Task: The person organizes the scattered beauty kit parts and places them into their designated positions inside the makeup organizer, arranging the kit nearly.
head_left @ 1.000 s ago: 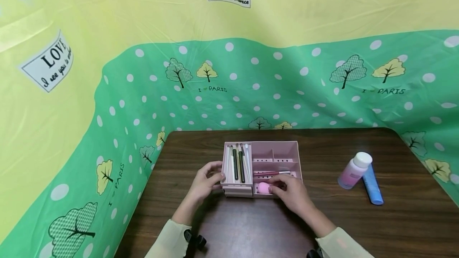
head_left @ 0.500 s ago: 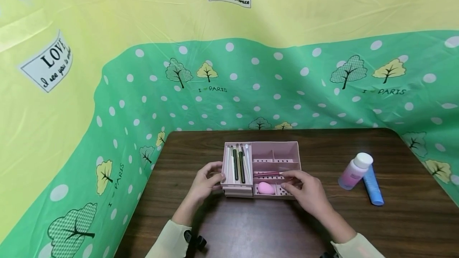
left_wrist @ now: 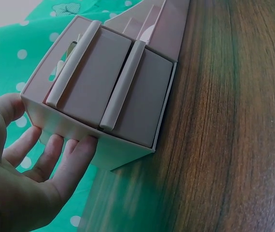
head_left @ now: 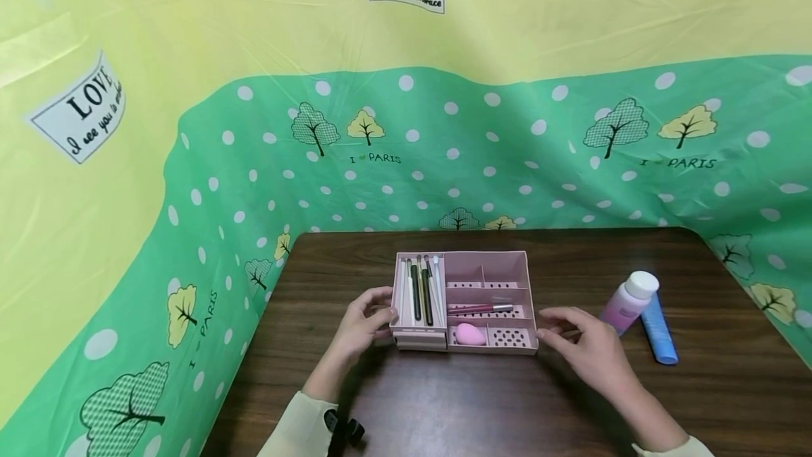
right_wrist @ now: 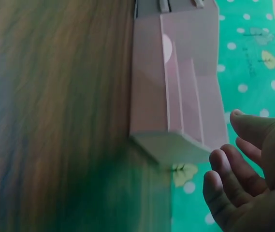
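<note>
A pink cosmetics organizer (head_left: 464,266) stands on the table, with makeup brushes (head_left: 426,302) lying in its left section. In the right section's middle row lies a dark pink slim tube with a silvery end (head_left: 480,309). A pink makeup sponge (head_left: 470,334) fills the front-left cell. My left hand (head_left: 360,323) rests its fingertips against the organizer's left side; the left wrist view shows two drawer fronts (left_wrist: 127,94) beside them. My right hand (head_left: 586,348), fingers loosely bent and holding nothing, is just off the organizer's right side, apart from it in the right wrist view.
A pink bottle with a white cap (head_left: 624,302) stands to the right, partly behind my right hand. Beside it lies a blue tube (head_left: 660,330). A green and yellow printed cloth (head_left: 412,111) hangs round the brown wooden table (head_left: 444,407).
My right hand has let go of the sponge in the front-left cell and moved right, out of the organizer to its right side. The left hand has stayed in place.
</note>
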Tool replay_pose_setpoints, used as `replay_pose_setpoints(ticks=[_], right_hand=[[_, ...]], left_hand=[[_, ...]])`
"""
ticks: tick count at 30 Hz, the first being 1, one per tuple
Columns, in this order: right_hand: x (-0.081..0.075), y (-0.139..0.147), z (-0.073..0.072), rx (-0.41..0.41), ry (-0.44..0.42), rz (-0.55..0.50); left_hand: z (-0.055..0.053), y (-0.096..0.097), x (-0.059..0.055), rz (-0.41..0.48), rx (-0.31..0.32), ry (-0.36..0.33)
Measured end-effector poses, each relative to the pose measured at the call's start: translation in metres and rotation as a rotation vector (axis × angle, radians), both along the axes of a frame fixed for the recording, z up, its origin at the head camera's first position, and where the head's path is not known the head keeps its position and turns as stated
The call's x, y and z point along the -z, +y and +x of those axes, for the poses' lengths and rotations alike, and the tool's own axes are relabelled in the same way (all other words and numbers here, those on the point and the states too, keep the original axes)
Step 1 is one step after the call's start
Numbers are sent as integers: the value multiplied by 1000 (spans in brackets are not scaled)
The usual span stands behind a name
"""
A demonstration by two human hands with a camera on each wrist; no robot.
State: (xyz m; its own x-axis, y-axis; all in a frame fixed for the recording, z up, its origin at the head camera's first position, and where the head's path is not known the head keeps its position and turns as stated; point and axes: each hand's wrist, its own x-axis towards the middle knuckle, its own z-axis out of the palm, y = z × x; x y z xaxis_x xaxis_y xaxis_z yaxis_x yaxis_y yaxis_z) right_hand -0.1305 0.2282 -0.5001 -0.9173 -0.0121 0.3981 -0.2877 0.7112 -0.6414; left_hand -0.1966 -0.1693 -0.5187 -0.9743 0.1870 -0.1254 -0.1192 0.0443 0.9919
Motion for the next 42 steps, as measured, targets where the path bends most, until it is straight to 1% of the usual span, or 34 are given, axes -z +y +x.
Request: replay_pose_setpoints(ticks=[5, 12, 21, 27, 32, 35, 39, 42], right_hand=[[7, 20, 8, 41, -14, 1], [15, 48, 17, 125, -119, 15], [20, 87, 24, 220, -171, 77], [20, 114, 21, 260, -156, 117], [22, 135, 15, 302, -165, 135], [23, 146, 9, 324, -205, 136], [25, 159, 1, 373, -287, 133], [26, 167, -6, 396, -335, 142]], left_hand=[[1, 0, -1, 4, -5, -8], [0, -1, -2, 6, -1, -10], [-2, -1, -3, 2, 3, -15], [-3, -1, -2, 4, 2, -9], [-3, 0, -2, 7, -1, -6], [-2, 0, -1, 1, -7, -10], [0, 1, 1, 5, -7, -22], [0, 1, 1, 16, -2, -15]])
